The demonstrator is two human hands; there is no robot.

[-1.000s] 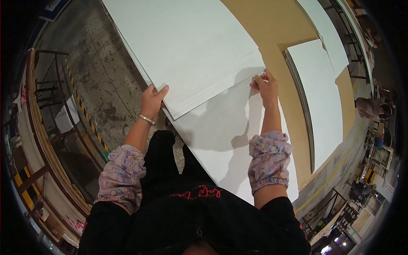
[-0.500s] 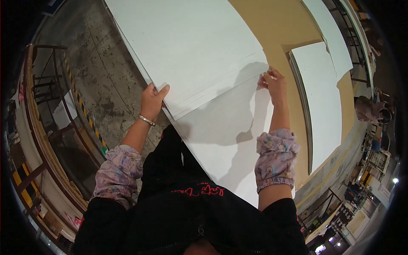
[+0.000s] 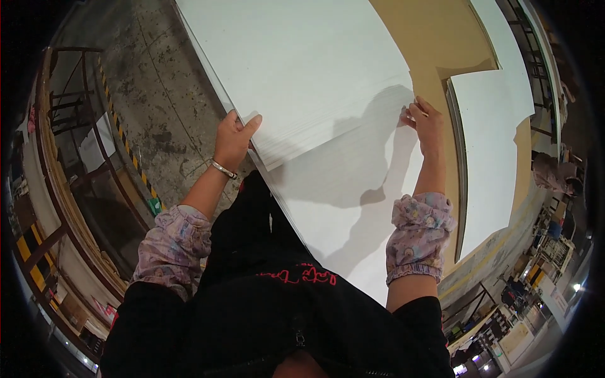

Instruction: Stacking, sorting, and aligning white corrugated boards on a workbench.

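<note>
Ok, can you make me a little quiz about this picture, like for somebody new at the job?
1. True or false: a bracelet is worn just behind the left hand.

2. Which hand is nearer the tan surface?
A) the left hand
B) the right hand
C) both the same

3. Fill in the colour: the big sheets at both hands are ____.

Key: 1. True; 2. B; 3. white.
</note>
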